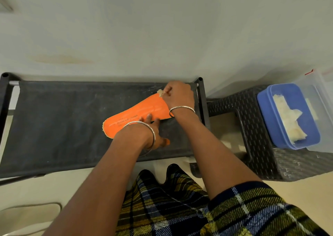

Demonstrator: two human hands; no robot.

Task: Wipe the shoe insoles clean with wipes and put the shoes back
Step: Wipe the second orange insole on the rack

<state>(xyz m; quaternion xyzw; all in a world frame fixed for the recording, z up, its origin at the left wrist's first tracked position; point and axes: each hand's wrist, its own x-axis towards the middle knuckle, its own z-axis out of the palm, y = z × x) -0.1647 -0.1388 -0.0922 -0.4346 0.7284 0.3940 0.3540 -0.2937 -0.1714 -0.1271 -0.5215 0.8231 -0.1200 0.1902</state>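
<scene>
1. Insole [144, 108] of bright orange lies flat on the dark fabric shelf [63, 124] of a black-framed rack, towards the shelf's right half. It is set slantwise, with its rounded heel end to the near left and its wider toe end to the far right. Printed lettering runs along the insole, too small to read.
2. The left hand [153, 131] reaches in from the lower left. Its fingers [149, 117] are stretched out straight and press down on the middle of the insole, gripping nothing. The thumb lies on the shelf fabric, just off the near edge of the insole.
3. The right hand [178, 95] is over the toe end of the insole, close to the rack's far right corner. Its fingers are curled and pinch a small, crumpled, off-white wipe [160, 92] that touches the tip of the insole.
4. Each wrist carries a thin silver bangle: the left bangle [144, 125] and the right bangle [182, 108].
5. A black woven-pattern stool [261, 145] stands just beside the rack on the right. On it sits an open blue box [266, 117] holding a pile of pale wipes [288, 117]. A clear plastic tub [322, 113] touches the far side of the blue box.
6. A plaid garment [180, 208] in yellow, blue and black fills the bottom of the view. A pale wall [162, 28] rises behind the rack.
</scene>
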